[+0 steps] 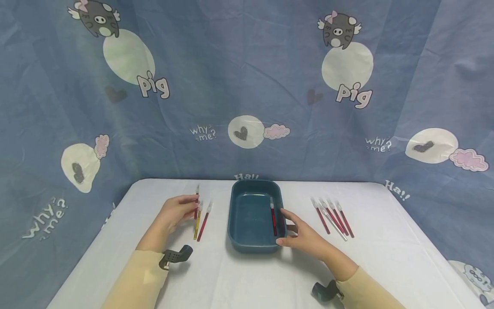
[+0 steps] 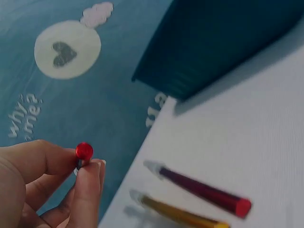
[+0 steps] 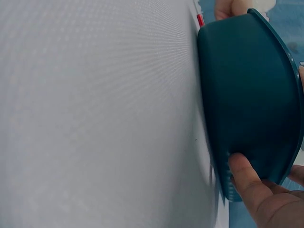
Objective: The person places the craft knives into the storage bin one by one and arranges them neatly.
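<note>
My left hand pinches a red pen-shaped tool with a clear cap between thumb and fingers; its round red end faces the left wrist camera. Just right of that hand lie a yellow pen-shaped tool and another red one, clear-capped ends pointing away. A dark teal plastic bin stands mid-table, a single red tool resting inside along its right side. At the bin's right wall my right hand grips, with fingers at the rim and one pressing the outside.
Right of the bin lie several more capped tools, red ones and a silver one, fanned side by side. A white cloth covers the table. Behind it hangs a blue printed curtain. Each wrist wears a small black camera.
</note>
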`<state>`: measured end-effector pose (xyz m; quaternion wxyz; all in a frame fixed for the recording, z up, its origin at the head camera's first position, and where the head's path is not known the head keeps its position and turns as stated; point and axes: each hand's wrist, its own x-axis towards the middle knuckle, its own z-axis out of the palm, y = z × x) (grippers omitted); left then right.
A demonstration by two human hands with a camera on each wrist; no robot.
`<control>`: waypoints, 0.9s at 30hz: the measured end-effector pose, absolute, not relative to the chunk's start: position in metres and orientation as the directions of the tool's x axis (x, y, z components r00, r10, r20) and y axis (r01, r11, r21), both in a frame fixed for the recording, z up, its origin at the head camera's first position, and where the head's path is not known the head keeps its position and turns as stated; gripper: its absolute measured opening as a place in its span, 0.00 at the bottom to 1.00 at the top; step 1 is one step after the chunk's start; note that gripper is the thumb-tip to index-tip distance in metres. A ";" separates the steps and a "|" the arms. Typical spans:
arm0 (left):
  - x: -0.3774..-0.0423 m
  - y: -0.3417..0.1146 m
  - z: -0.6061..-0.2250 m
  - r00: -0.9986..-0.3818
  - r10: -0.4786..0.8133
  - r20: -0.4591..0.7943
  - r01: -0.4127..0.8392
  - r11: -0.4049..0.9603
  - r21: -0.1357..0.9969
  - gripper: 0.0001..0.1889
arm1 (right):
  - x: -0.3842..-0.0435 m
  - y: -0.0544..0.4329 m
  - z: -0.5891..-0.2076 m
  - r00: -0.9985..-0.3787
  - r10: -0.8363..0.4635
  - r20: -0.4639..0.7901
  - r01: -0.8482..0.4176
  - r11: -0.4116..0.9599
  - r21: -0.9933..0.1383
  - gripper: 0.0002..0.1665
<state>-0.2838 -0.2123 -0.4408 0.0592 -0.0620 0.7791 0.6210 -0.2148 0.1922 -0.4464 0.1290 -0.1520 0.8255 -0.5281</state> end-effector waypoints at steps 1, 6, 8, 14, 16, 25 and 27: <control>-0.283 -0.211 -0.439 -0.987 -0.009 -0.161 -0.159 0.214 0.964 0.24 | -0.215 0.193 -0.447 -0.920 -0.387 -0.053 -0.114 0.396 -0.911 0.58; -0.280 -0.201 -0.432 -0.991 0.057 -0.118 -0.105 0.183 0.977 0.25 | -0.214 0.193 -0.447 -0.919 -0.392 -0.048 -0.120 0.393 -0.912 0.58; -0.278 -0.196 -0.429 -0.991 0.075 -0.108 -0.093 0.186 0.978 0.25 | -0.214 0.194 -0.447 -0.915 -0.401 -0.040 -0.129 0.387 -0.913 0.58; -0.270 -0.176 -0.421 -0.990 0.103 -0.094 -0.072 0.196 0.978 0.25 | -0.214 0.194 -0.448 -0.905 -0.425 -0.025 -0.148 0.369 -0.917 0.57; -0.268 -0.170 -0.418 -0.990 0.113 -0.087 -0.064 0.194 0.979 0.26 | -0.214 0.194 -0.448 -0.905 -0.426 -0.026 -0.149 0.371 -0.917 0.57; -0.266 -0.139 -0.411 -0.990 0.131 -0.050 -0.022 0.205 0.978 0.25 | -0.216 0.194 -0.448 -0.914 -0.403 -0.047 -0.119 0.377 -0.918 0.59; -0.265 -0.132 -0.411 -0.989 0.134 -0.056 -0.029 0.195 0.980 0.24 | -0.216 0.194 -0.448 -0.915 -0.400 -0.049 -0.117 0.380 -0.917 0.59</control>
